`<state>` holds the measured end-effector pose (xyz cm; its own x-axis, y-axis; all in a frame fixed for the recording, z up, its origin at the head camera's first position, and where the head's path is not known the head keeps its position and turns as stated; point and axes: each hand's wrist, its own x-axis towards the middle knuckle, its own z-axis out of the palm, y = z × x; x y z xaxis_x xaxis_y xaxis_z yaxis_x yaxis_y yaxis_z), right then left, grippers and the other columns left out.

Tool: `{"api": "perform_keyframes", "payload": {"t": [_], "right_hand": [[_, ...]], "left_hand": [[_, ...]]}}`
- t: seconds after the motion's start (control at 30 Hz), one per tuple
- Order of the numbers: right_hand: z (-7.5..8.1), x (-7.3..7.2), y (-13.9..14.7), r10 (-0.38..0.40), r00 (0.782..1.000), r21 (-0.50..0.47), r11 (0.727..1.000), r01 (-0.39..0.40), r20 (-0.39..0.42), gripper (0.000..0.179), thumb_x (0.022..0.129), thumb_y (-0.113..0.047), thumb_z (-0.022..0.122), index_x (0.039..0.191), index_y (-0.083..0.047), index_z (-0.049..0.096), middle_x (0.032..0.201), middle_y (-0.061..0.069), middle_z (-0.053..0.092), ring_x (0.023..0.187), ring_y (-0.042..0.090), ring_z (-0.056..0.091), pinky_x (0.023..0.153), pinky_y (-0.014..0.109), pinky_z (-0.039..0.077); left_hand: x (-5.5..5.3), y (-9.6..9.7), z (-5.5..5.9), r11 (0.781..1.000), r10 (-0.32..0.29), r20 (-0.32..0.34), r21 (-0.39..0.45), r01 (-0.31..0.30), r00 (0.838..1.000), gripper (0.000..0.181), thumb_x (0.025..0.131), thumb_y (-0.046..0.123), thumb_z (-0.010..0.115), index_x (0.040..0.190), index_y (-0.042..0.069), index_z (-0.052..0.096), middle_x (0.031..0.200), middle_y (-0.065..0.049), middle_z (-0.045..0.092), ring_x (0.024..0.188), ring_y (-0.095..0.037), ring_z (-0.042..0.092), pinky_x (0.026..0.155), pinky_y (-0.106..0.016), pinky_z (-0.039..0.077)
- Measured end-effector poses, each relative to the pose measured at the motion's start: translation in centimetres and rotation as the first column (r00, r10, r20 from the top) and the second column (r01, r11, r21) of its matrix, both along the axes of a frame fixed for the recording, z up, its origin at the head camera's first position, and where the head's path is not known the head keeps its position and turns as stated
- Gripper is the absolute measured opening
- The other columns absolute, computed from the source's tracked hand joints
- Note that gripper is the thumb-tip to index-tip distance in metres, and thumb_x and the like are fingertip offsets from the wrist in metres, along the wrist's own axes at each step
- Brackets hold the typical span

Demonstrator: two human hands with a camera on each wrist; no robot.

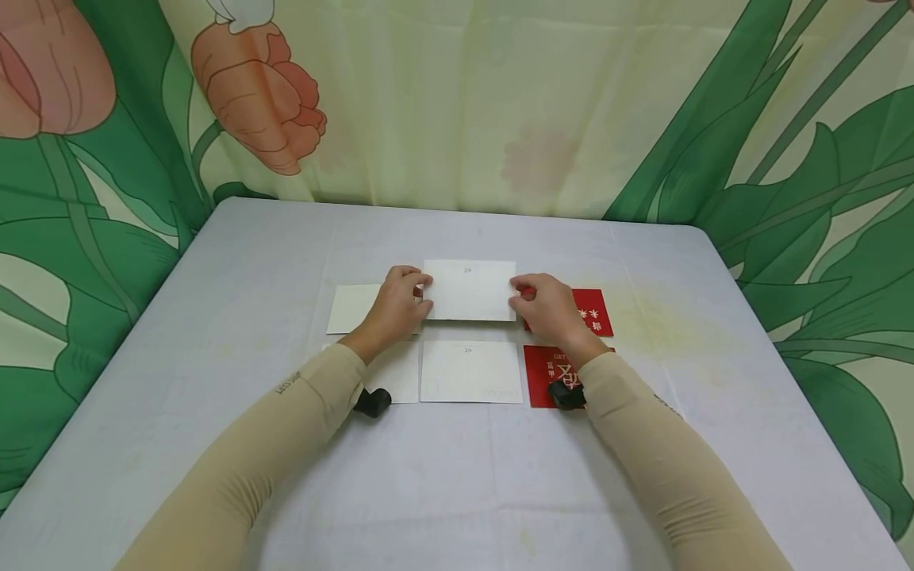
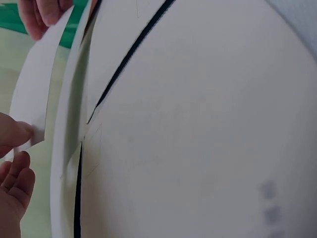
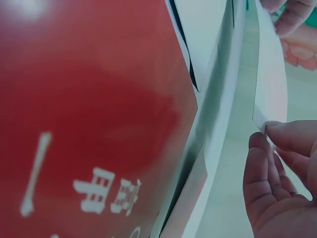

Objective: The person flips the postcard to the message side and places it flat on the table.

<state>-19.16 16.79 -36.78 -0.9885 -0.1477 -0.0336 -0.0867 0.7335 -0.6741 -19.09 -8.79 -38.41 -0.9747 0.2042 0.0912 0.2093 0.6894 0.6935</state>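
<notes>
A white card (image 1: 469, 290) with a small dark mark near its top edge is held up by both hands. My left hand (image 1: 398, 300) pinches its left edge between thumb and fingers. At the opposite edge, my right hand (image 1: 548, 308) does the same. The left wrist view shows the card (image 2: 35, 89) side-on, raised off the table, with the left thumb on its near corner. In the right wrist view, the right hand (image 3: 285, 183) pinches another corner. Just below the held card lies a similar white card (image 1: 471, 373).
Two more white cards lie to the left, one behind (image 1: 350, 308) and one in front (image 1: 400, 373), partly covered by the left arm. Two red cards with white characters, back (image 1: 594, 311) and front (image 1: 537, 373), lie under the right arm. A pale cloth covers the table (image 1: 457, 484); a floral curtain (image 1: 457, 103) hangs behind.
</notes>
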Motion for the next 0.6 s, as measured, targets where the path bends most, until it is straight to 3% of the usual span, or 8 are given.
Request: {"api": "perform_keyframes", "payload": {"t": [0.13, 0.4, 0.6], "right_hand": [[-0.23, -0.05, -0.15, 0.009, 1.000, 0.029, 1.000, -0.010, 0.019, 0.045, 0.097, -0.018, 0.066, 0.138, -0.004, 0.059, 0.118, 0.014, 0.059, 0.104, 0.028, 0.054, 0.072, 0.035, 0.057], [-0.68, 0.03, -0.39, 0.015, 0.997, 0.083, 0.996, -0.021, 0.069, 0.050, 0.095, -0.020, 0.068, 0.141, -0.005, 0.057, 0.126, 0.014, 0.059, 0.111, 0.028, 0.052, 0.084, 0.040, 0.056], [-0.80, 0.13, -0.39, 0.034, 0.994, 0.110, 0.993, -0.046, 0.106, 0.053, 0.094, -0.020, 0.070, 0.142, -0.004, 0.055, 0.122, 0.014, 0.059, 0.108, 0.028, 0.054, 0.083, 0.038, 0.056]], "left_hand": [[0.08, 0.01, -0.05, 1.000, 0.003, 0.027, -0.025, -0.002, 1.000, 0.039, 0.093, 0.004, 0.066, 0.130, -0.006, 0.061, 0.133, -0.022, 0.049, 0.111, -0.028, 0.057, 0.093, -0.036, 0.048], [0.14, 0.13, -0.06, 0.995, 0.001, 0.068, -0.095, 0.006, 0.998, 0.044, 0.091, 0.009, 0.068, 0.132, -0.004, 0.061, 0.136, -0.023, 0.051, 0.120, -0.032, 0.053, 0.102, -0.040, 0.043], [0.21, 0.30, -0.35, 0.988, 0.002, 0.109, -0.153, 0.015, 0.994, 0.048, 0.090, 0.013, 0.073, 0.133, -0.003, 0.061, 0.134, -0.023, 0.054, 0.127, -0.034, 0.049, 0.108, -0.042, 0.038]]}}
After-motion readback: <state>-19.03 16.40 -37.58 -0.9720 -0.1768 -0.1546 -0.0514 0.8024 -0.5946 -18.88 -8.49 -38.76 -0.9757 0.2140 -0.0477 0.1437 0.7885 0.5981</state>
